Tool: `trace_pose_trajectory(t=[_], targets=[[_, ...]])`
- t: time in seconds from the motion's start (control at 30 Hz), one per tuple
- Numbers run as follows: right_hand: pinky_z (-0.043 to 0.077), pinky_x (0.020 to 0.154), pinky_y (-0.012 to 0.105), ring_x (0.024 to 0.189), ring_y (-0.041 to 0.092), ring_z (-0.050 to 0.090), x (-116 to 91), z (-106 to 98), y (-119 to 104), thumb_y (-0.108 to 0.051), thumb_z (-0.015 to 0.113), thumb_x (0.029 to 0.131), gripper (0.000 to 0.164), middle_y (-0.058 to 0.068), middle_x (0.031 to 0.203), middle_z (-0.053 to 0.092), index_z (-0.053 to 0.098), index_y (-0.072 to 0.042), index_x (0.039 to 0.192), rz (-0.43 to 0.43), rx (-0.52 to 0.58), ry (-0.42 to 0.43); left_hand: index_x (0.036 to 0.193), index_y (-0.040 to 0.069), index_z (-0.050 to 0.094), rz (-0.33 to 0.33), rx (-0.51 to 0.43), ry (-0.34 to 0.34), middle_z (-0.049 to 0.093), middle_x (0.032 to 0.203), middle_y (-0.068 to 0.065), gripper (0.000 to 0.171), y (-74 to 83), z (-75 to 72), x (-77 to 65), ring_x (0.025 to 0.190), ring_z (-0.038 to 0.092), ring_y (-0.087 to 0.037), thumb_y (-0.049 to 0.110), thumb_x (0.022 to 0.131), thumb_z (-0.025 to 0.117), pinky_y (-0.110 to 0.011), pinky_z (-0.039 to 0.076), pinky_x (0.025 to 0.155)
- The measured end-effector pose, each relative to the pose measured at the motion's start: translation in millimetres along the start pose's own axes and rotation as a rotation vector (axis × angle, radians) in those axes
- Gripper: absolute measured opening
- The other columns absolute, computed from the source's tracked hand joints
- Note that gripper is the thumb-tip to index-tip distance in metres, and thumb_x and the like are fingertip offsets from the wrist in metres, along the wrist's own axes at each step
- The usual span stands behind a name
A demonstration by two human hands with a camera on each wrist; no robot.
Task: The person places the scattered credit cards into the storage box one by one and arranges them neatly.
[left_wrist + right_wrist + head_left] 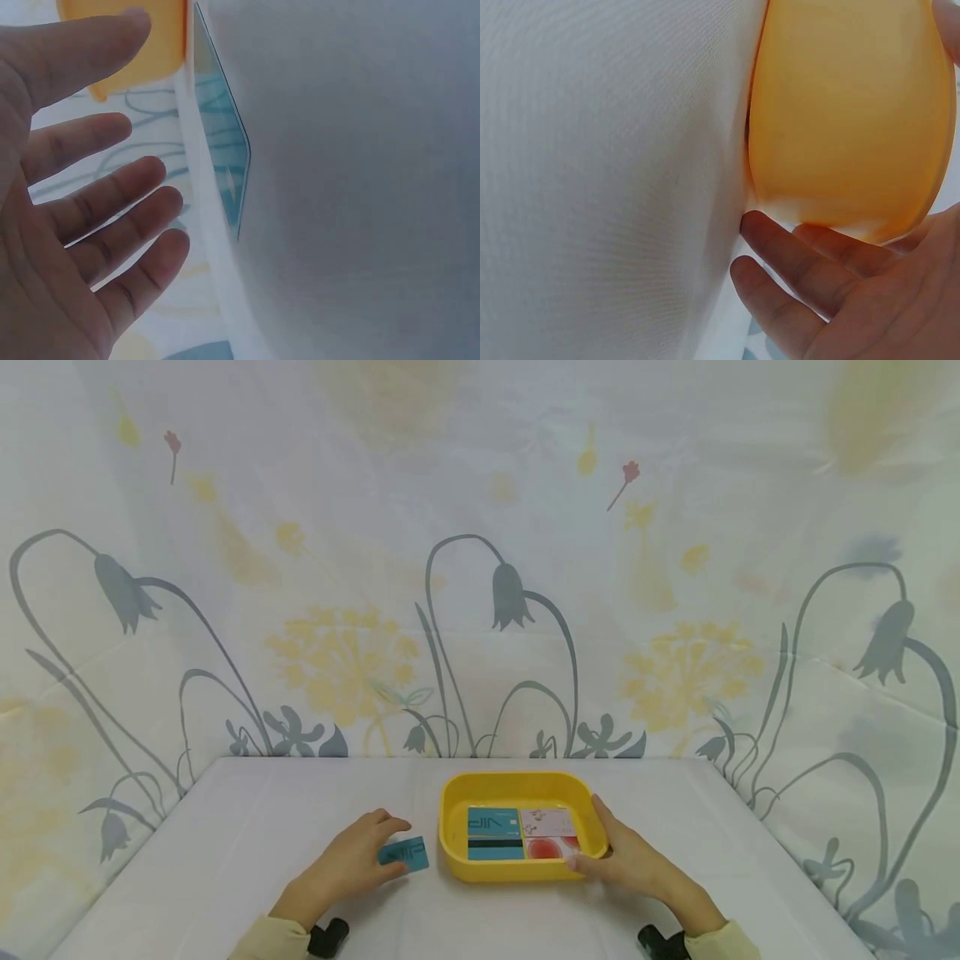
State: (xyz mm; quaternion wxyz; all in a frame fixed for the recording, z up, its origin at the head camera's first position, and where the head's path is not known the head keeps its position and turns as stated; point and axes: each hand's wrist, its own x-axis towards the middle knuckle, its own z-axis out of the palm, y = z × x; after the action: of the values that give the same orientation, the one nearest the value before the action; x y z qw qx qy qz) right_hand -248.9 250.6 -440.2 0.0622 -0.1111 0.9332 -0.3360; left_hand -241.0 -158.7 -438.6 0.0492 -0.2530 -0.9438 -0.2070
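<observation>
On the white table lies a teal card (408, 854), left of a yellow plastic tray (517, 871). My left hand (348, 862) is spread around the card's left end; in the left wrist view its fingers (112, 187) are apart from the card (223, 142), which lies flat. My right hand (637, 858) holds the tray's right end, thumb at the front rim and fingers along the outer side (840, 127). Inside the tray are a teal VIP card (491, 821), a teal card with a black stripe (495, 852), a pale pink card (547, 822) and a card with red circles (543, 848).
A white cloth covers the table (262, 827), and its far edge meets a curtain (480, 677) printed with grey and yellow flowers. Black camera mounts are strapped on both wrists.
</observation>
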Motion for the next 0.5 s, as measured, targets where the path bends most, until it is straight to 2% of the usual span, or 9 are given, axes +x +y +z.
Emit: trace_pose_trajectory(t=[0.33, 0.5], targets=[[0.029, 0.105, 0.057, 0.127, 0.034, 0.041, -0.2, 0.6, 0.3, -0.053, 0.07, 0.078, 0.111, 0.025, 0.152, 0.023, 0.005, -0.002, 0.152, 0.008, 0.016, -0.006, 0.122, 0.008, 0.061, -0.099, -0.052, -0.092, 0.055, 0.107, -0.006, 0.062, -13.1, 2.0, -2.9, 0.094, 0.051, -0.018, 0.035, 0.071, 0.082, -0.046, 0.045, 0.088], [0.03, 0.104, 0.057, 0.126, 0.033, 0.042, -0.6, 0.1, -0.3, -0.054, 0.07, 0.078, 0.111, 0.024, 0.152, 0.024, 0.005, -0.003, 0.152, 0.013, 0.02, -0.009, 0.122, 0.011, 0.061, -0.146, -0.059, -0.115, 0.055, 0.107, -0.004, 0.062, -15.9, 1.6, -2.4, 0.097, 0.051, -0.019, 0.034, 0.069, 0.084, -0.047, 0.045, 0.089]])
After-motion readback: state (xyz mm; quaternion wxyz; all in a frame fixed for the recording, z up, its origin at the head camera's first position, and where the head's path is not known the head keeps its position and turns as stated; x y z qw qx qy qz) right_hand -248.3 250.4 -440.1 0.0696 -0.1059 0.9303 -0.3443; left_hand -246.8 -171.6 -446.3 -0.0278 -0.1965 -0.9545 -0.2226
